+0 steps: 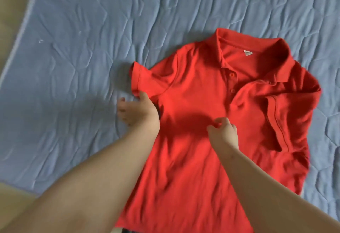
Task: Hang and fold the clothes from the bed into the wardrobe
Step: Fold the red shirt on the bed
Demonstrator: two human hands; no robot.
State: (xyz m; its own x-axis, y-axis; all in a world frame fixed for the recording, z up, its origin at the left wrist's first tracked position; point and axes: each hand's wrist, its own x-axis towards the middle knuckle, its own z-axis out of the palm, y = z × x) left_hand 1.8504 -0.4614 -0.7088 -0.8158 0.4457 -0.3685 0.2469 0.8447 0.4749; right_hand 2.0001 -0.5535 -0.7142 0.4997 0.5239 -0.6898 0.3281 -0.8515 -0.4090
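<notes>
From the head camera, a red polo shirt point(202, 89) lies front-up on the blue quilted bed cover point(73, 48). The right hand point(224, 131) pinches a bit of its chest cloth between curled fingers and thumb; the collar point(257, 48) and buttons point(232, 75) lie just beyond that pinch. The left hand point(136, 111) is loose, fingers spread over the cover, thumb touching the sleeve point(141, 78) edge

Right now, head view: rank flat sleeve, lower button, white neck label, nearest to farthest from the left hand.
1. flat sleeve, at the left hand thumb.
2. lower button, on the red polo shirt placket.
3. white neck label, inside the collar.
</notes>
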